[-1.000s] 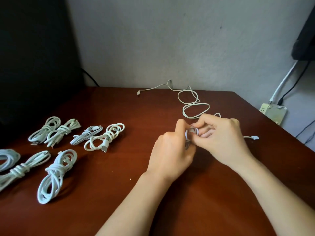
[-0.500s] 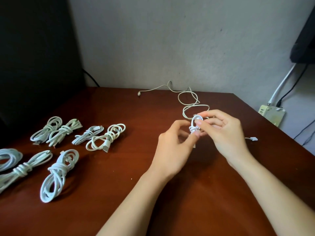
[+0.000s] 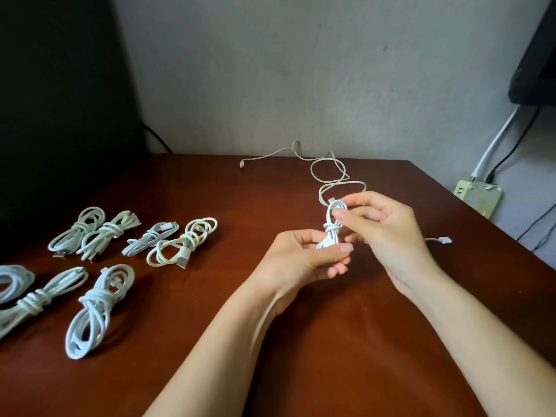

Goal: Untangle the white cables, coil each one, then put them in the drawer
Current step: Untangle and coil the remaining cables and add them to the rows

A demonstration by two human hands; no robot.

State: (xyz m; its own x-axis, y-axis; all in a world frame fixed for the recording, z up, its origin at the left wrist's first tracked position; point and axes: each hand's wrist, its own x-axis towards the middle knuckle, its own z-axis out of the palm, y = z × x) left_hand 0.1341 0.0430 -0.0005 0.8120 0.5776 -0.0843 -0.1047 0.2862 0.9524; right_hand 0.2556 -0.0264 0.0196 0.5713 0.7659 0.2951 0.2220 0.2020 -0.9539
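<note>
Both hands meet just above the desk [image 3: 228,341] on one small coiled white cable [image 3: 330,228]; the left hand [image 3: 301,263] pinches its lower end between thumb and fingers; the right hand [image 3: 391,233] pinches its top loop; the bundle stands roughly upright, wrapped at its middle; behind it a loose white cable [image 3: 337,183] sprawls near the wall; seven tied coils [image 3: 96,305] lie well apart at the left.
</note>
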